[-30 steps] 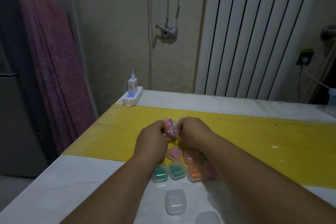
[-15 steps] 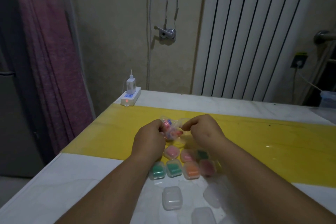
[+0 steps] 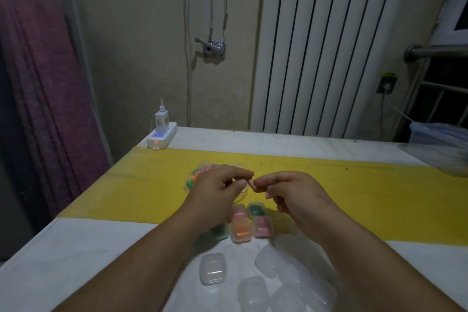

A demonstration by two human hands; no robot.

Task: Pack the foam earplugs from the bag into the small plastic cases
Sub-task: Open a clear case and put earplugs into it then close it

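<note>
Your left hand point(image 3: 217, 191) and right hand point(image 3: 291, 194) hover with fingers curled, their tips meeting over the yellow strip point(image 3: 354, 185). Whether they pinch anything there, I cannot tell. The bag of earplugs point(image 3: 196, 177) lies on the strip just behind your left hand, partly hidden by it. Just below your hands sit the filled cases point(image 3: 240, 233), orange, pink and green, touching one another. Nearer you, the empty clear cases point(image 3: 212, 271) lie on the white worktop point(image 3: 76, 261) between your forearms. A power strip point(image 3: 162, 137) rests at the far left corner.
</note>
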